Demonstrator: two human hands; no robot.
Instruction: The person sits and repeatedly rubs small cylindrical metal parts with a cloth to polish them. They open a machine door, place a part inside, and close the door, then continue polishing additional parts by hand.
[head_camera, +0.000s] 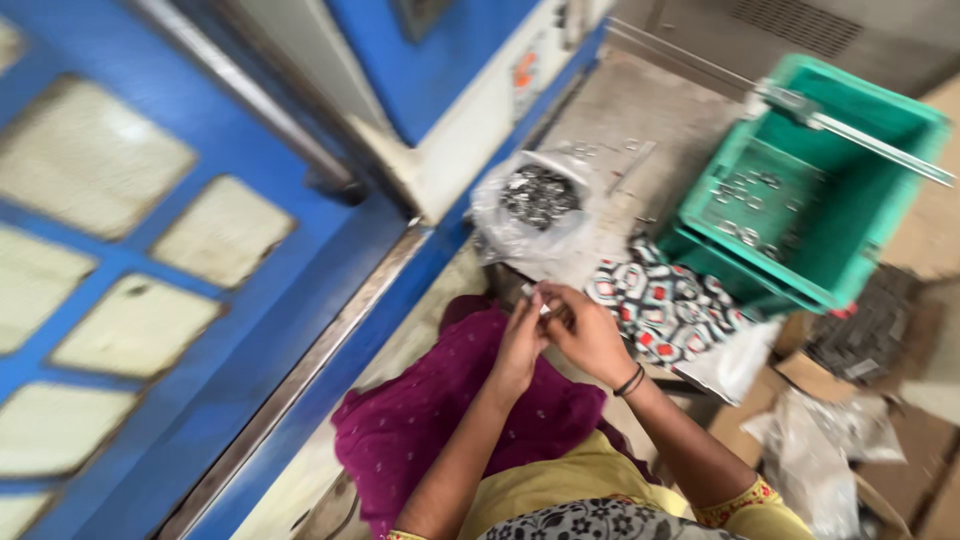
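The left hand (520, 335) and right hand (585, 330) meet above the lap, fingertips pinching one small silvery metal piece (532, 295) between them, close for inspection. Just beyond, an open clear plastic bag of similar metal pieces (535, 200) sits within reach; farther right, a tilted green plastic crate (850, 200) holds a few more.

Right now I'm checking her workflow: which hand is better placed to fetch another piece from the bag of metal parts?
Probably the right hand: it sits nearer the plastic bag of small metal parts, with open space between. The left hand pinches a small piece.
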